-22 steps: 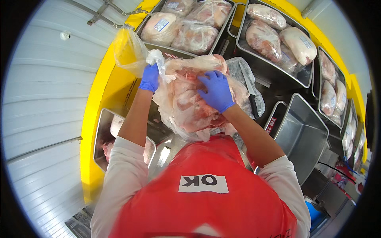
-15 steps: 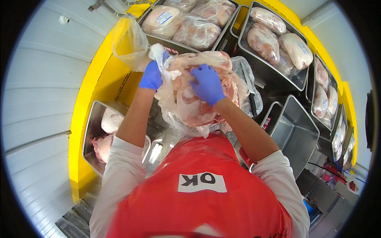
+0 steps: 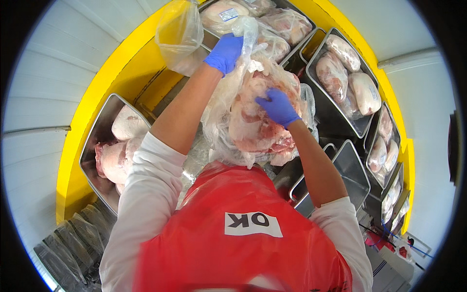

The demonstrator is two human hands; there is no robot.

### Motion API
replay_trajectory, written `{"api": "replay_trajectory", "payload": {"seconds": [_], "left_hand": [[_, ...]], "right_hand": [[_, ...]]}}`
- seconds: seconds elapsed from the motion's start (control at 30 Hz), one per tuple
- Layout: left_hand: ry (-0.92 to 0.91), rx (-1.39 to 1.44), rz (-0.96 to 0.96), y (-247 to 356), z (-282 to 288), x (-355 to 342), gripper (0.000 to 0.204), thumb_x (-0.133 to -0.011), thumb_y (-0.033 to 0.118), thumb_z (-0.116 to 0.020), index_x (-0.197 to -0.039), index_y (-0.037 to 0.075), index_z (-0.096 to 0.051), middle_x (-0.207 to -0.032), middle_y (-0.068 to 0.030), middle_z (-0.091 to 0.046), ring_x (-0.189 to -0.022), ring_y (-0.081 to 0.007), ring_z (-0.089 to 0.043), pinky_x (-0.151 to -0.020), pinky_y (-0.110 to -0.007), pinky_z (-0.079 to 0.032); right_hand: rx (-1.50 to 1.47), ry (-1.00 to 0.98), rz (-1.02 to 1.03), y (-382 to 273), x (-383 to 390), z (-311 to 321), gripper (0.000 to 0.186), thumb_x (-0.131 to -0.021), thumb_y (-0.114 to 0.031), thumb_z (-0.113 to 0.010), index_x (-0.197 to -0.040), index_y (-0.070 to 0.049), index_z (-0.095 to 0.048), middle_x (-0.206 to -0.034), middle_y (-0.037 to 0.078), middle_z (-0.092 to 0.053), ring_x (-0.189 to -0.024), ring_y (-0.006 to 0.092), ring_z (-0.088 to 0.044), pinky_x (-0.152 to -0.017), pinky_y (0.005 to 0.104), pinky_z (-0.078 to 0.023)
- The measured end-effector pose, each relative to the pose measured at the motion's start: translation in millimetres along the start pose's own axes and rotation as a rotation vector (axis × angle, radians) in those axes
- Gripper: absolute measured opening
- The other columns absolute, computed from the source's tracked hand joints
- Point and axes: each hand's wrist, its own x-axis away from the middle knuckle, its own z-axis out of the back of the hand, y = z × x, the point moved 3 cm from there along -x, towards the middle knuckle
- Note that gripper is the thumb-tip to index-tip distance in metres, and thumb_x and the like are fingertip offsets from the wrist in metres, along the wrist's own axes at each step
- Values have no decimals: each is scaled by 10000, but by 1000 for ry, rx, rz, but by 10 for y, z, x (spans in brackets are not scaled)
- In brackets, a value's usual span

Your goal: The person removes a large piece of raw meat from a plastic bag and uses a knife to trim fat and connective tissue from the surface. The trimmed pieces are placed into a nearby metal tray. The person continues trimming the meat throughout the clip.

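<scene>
At the far-left corner of the meat (image 3: pixel 253 129), the left hand's (image 3: pixel 225 52) grip is clamped on a bunched wad of clear film (image 3: pixel 249 34). The film runs from that grip down and to the right onto the meat, and spreads loose along its left side.

Right hand (image 3: pixel 281 108) is the nearer one: right on top of the meat, slightly right of its middle, fingers pointing away and to the left. Can't tell if that grip is apart or pinching film; fingertips blend into the surface.

Key relation: from the left grip, the meat lies near side and to the right; from the right grip, directly underneath. Long axis looks to run roughly away from the body, but film blurs the outline, so low confidence. The two hands sit on a diagonal, left farther out, right closer in, with film and the meat's far end between.

Near end of the meat is just in front of the red apron (image 3: pixel 233 204). Counter under it is mostly hidden.

Farther out: loose bag (image 3: pixel 180 34) left of the left hand; far tray (image 3: pixel 298 44) of wrapped cuts just beyond it; left tray (image 3: pixel 103 117) with more cuts, well apart; right tray (image 3: pixel 335 114) of wrapped cuts past the right hand.
</scene>
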Motion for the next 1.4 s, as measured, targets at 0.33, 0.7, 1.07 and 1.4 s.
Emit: {"api": "replay_trajectory", "payload": {"seconds": [0.33, 0.7, 1.07, 1.4], "left_hand": [[-164, -388, -194, -158, 202, 184, 398, -1002, 220, -671, -1336, 5, -647, -1040, -81, -736, -961, -225, -700, -818, -364, -580], [-274, -1270, -361, -697, -260, 801, 883, -819, 347, -815, -1561, 80, -419, -1403, -189, -616, -1253, -380, -623, -1004, -452, -538], [-275, -783, -302, -1020, -55, 496, 249, -927, 78, -710, -1168, 18, -730, -1081, -116, -772, -972, -204, -724, -874, -351, -564], [-361, 119, 210, -1121, -38, 619, 154, -1093, 228, -512, -989, 175, -613, -884, 26, -599, -789, -144, -595, -720, -295, -502]], "right_hand": [[-1128, 271, -528, 497, 97, -61, 113, -996, -144, -685, -953, -61, -748, -883, 33, -753, -783, 141, -678, -698, 301, -523], [-432, 121, -132, 59, -243, 187, 253, -898, -238, -746, -1003, -11, -780, -845, 168, -745, -753, 226, -696, -726, 376, -545], [-159, 399, -131, 414, 339, 1016, 493, -883, -362, -796, -1252, -43, -716, -1142, 236, -728, -1058, 399, -697, -950, 445, -547], [-83, 440, -548, 432, 1588, -20, 1245, -663, -548, -929, -1604, -8, -319, -1582, 336, -370, -1467, 488, -394, -1169, 528, -409]]}}
